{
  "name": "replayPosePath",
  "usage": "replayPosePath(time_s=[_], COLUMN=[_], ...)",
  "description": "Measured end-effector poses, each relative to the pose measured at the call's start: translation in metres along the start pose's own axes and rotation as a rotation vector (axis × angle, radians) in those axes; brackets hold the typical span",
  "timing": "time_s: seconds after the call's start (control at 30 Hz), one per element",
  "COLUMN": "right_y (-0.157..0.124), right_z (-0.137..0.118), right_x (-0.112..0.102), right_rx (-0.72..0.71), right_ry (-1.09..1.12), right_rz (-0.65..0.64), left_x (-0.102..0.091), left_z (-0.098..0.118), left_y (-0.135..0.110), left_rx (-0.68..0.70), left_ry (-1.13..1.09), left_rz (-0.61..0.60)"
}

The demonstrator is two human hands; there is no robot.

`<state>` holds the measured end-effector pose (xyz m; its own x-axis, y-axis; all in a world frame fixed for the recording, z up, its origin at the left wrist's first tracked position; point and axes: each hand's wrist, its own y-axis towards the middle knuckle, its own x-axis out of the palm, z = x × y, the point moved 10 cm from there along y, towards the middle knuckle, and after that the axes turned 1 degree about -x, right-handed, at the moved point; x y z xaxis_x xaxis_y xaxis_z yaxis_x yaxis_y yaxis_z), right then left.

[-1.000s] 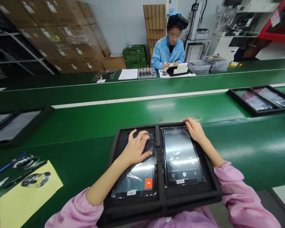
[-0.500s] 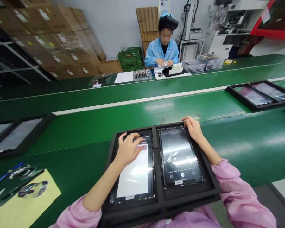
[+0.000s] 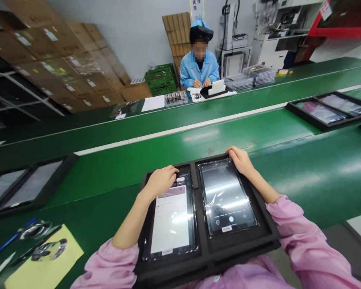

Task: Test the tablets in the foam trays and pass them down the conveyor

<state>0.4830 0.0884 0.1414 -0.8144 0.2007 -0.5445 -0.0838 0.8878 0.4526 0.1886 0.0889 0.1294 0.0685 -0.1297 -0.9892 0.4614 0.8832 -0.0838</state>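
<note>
Left hand (image 3: 160, 182) moved up over left tablet (image 3: 172, 220), grip unclear; right hand (image 3: 240, 160) grips right tablet (image 3: 225, 196); two tablets.

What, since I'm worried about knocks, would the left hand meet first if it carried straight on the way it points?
Probably the raised black foam divider of the tray, just past the fingertips of the left hand, which is over the plastic-wrapped tablet; depth is hard to judge from this view.

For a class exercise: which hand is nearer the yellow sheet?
Left hand: on the left tablet, closer to the yellow sheet. Right hand: at the right tablet's far edge, farther away.
</note>
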Motion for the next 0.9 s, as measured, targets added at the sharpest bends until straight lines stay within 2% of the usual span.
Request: replayPosePath(time_s=[0.13, 0.3, 0.47, 0.6, 0.8, 0.9], right_y=[0.0, 0.001, 0.0, 0.0, 0.0, 0.0], right_z=[0.001, 0.003, 0.004, 0.002, 0.004, 0.004], right_x=[0.001, 0.002, 0.0, 0.0, 0.0, 0.0], right_rx=[0.008, 0.031, 0.028, 0.015, 0.015, 0.015], right_ry=[0.0, 0.004, 0.014, 0.019, 0.005, 0.0], right_rz=[-0.004, -0.002, 0.016, 0.019, 0.017, 0.015], left_x=[-0.003, -0.001, -0.002, 0.0, 0.007, 0.005], left_z=[-0.004, -0.013, -0.013, -0.015, -0.006, -0.012], left_y=[-0.004, -0.014, -0.013, -0.016, -0.018, -0.011], left_rx=[-0.059, -0.208, -0.219, -0.219, -0.092, -0.148], left_ry=[0.006, -0.086, -0.146, -0.161, -0.034, 0.001], left_rz=[-0.022, -0.171, -0.207, -0.204, -0.156, -0.077])
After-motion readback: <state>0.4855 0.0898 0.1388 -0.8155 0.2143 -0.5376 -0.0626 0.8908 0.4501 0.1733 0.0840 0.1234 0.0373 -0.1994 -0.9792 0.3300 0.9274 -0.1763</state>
